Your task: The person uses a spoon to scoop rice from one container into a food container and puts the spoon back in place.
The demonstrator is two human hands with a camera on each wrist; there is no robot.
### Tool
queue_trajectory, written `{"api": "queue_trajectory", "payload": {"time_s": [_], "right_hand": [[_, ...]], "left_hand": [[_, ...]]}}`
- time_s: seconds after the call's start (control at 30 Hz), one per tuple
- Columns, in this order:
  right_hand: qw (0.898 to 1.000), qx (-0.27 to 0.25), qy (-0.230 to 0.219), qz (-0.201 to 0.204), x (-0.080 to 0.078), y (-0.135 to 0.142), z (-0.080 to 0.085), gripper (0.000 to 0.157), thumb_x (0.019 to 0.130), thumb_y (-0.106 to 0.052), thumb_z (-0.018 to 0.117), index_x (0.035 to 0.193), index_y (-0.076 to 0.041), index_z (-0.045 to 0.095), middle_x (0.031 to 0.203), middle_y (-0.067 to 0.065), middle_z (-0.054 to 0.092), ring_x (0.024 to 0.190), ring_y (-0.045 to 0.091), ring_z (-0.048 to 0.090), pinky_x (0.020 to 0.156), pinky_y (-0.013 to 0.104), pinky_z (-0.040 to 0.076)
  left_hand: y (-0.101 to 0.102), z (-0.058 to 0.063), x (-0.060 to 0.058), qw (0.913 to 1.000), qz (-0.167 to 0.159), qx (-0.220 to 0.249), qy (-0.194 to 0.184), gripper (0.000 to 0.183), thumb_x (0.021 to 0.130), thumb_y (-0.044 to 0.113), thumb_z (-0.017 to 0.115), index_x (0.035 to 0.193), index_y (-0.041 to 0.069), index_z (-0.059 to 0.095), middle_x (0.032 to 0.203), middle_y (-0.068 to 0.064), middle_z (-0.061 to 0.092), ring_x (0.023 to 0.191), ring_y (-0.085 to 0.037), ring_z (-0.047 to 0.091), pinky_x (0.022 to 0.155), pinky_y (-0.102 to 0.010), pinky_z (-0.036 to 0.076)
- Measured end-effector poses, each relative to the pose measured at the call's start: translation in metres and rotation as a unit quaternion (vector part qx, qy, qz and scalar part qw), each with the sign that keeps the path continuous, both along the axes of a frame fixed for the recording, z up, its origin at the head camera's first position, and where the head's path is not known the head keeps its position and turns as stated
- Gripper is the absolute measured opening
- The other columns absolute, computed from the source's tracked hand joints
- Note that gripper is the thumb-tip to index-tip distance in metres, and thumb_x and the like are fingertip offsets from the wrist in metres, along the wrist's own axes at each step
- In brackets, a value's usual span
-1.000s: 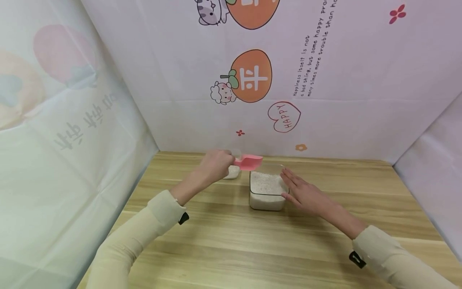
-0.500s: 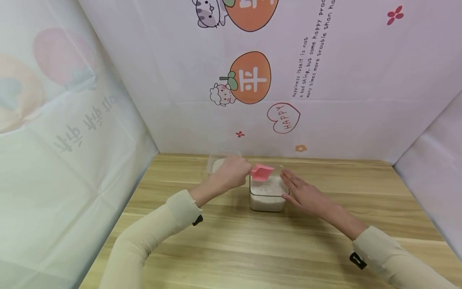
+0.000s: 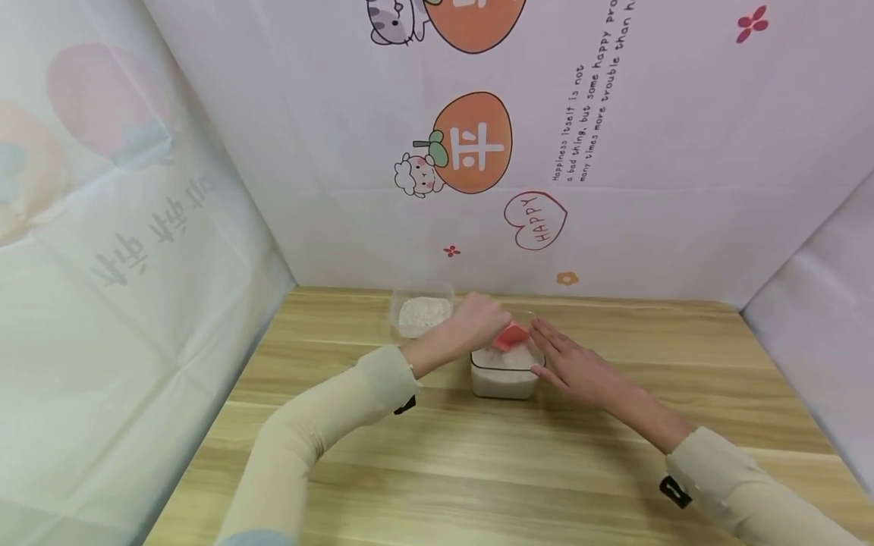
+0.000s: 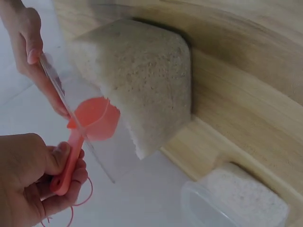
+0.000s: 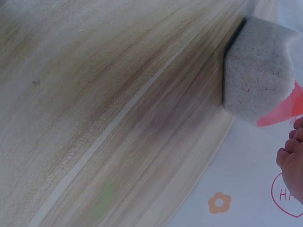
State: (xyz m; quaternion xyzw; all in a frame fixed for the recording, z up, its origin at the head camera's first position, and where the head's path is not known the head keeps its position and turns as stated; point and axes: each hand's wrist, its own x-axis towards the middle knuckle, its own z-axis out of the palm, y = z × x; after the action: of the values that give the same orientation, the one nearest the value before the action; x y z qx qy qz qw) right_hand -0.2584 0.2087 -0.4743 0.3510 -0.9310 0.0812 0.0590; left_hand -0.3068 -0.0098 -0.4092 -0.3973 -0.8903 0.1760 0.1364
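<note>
My left hand [image 3: 478, 322] grips the handle of a pink scoop [image 4: 97, 118], whose bowl dips past the rim into a clear square container [image 3: 505, 385]. A thin pink cord [image 4: 90, 194] hangs from the handle end. White grainy contents [image 4: 142, 71] fill much of the container, and the scoop's bowl is right at their surface. My right hand [image 3: 576, 368] rests against the container's right side with fingers straight and thumb near the front corner. In the right wrist view the scoop's edge [image 5: 281, 111] shows through the clear wall, beside the contents.
A smaller clear tub [image 3: 423, 311] with similar white contents stands at the back left, close to the printed back sheet [image 3: 341, 227]. Hanging sheets [image 3: 157, 303] also border the wooden table [image 3: 478, 470] at the sides.
My left hand has moved right with the scoop, from near the smaller tub down into the square container. The smaller tub is now uncovered to view. My right hand has stayed put.
</note>
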Motion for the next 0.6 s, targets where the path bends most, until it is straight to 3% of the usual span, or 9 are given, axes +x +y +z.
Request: {"api": "queue_trajectory", "payload": {"time_s": [0.1, 0.37, 0.5, 0.6], "right_hand": [[1.0, -0.002, -0.004, -0.001, 0.0, -0.001, 0.0, 0.069, 0.097, -0.046, 0.039, 0.146, 0.0, 0.024, 0.154, 0.016, 0.019, 0.141, 0.031, 0.021, 0.104, 0.047, 0.034], [1.0, -0.006, 0.015, 0.005, 0.001, 0.0, 0.001, 0.068, 0.096, -0.042, 0.045, 0.144, 0.003, 0.027, 0.15, 0.021, 0.025, 0.138, 0.033, 0.027, 0.099, 0.047, 0.039], [1.0, -0.014, 0.025, 0.009, 0.0, 0.0, 0.0, 0.067, 0.096, -0.041, 0.046, 0.143, 0.003, 0.029, 0.15, 0.021, 0.027, 0.137, 0.034, 0.029, 0.097, 0.047, 0.041], [1.0, -0.014, 0.023, 0.011, 0.0, 0.0, 0.0, 0.067, 0.096, -0.041, 0.045, 0.143, 0.003, 0.029, 0.15, 0.021, 0.026, 0.137, 0.034, 0.028, 0.098, 0.048, 0.04]], "left_hand": [[-0.003, 0.003, -0.004, 0.9992, -0.031, -0.013, 0.019, 0.024, 0.087, 0.012, 0.057, 0.068, 0.025, 0.064, 0.065, 0.01, 0.06, 0.055, -0.008, 0.05, 0.049, -0.027, 0.048], [-0.01, 0.006, -0.002, 0.9925, -0.117, -0.036, 0.0, 0.027, 0.086, 0.007, 0.053, 0.065, 0.022, 0.061, 0.067, 0.009, 0.061, 0.055, -0.008, 0.043, 0.049, -0.025, 0.045], [-0.017, 0.012, 0.001, 0.9897, -0.138, -0.04, 0.0, 0.026, 0.084, 0.005, 0.054, 0.065, 0.021, 0.061, 0.071, 0.01, 0.063, 0.056, -0.007, 0.044, 0.05, -0.026, 0.045], [-0.023, 0.016, 0.002, 0.9902, -0.134, -0.034, -0.019, 0.026, 0.083, 0.003, 0.055, 0.063, 0.02, 0.059, 0.068, 0.009, 0.061, 0.056, -0.008, 0.043, 0.049, -0.026, 0.042]]}}
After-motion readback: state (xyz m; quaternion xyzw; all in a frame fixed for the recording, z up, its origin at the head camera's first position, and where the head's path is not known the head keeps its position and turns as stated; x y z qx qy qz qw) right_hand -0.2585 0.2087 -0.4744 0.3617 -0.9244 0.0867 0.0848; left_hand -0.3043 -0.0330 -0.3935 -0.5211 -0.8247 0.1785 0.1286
